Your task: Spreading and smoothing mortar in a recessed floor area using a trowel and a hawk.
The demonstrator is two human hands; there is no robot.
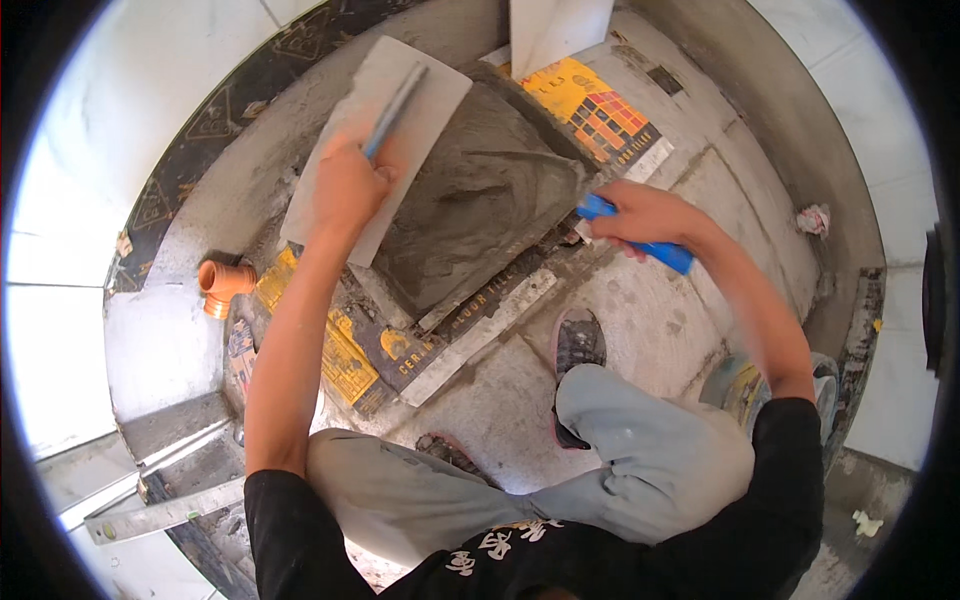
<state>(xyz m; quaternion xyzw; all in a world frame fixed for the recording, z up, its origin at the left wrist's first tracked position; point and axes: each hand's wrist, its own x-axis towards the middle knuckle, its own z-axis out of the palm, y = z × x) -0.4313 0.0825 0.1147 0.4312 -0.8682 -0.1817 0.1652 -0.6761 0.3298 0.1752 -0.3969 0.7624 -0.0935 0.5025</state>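
Observation:
My left hand [350, 185] is closed round the handle of a wide rectangular plastering trowel [432, 95], its grey plate tilted over the left side of a square bed of wet mortar [475, 200]. At the mortar's right edge, my right hand [650, 212] grips a blue-handled tool [668, 256]. Only a small pale part of that tool shows past my fingers, so its working end is hard to make out. The grey mortar is spread thick and uneven over a square slab, with its base mostly hidden. Beneath it lies a flattened yellow and black paper bag [345, 355].
An orange pipe fitting [226, 280] stands on the left. A white tile [560, 35] leans at the far side. Lower left lies a metal level [165, 515]. Behind my right forearm is a bucket [735, 385], partly hidden. My shoe [578, 345] is near the bag's edge.

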